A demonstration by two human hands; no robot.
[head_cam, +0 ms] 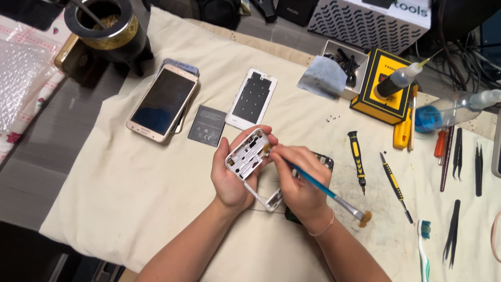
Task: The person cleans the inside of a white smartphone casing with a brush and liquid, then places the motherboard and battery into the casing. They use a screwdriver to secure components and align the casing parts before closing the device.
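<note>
Held between both forearms and tilted on a diagonal: white phone frame [249, 156], gripped by left hand [229, 175], right hand [297, 183] pinching blue brush [323, 189] closed against frame's upper end, bristles trailing lower right.

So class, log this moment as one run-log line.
left hand: holds white phone frame | right hand: holds blue brush against frame | surface: cream cloth

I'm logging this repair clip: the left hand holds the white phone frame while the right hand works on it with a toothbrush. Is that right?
Not quite. The head view shows the right hand holding a blue-handled paintbrush; the toothbrush lies untouched on the cloth. The left hand does hold the white phone frame.
</note>
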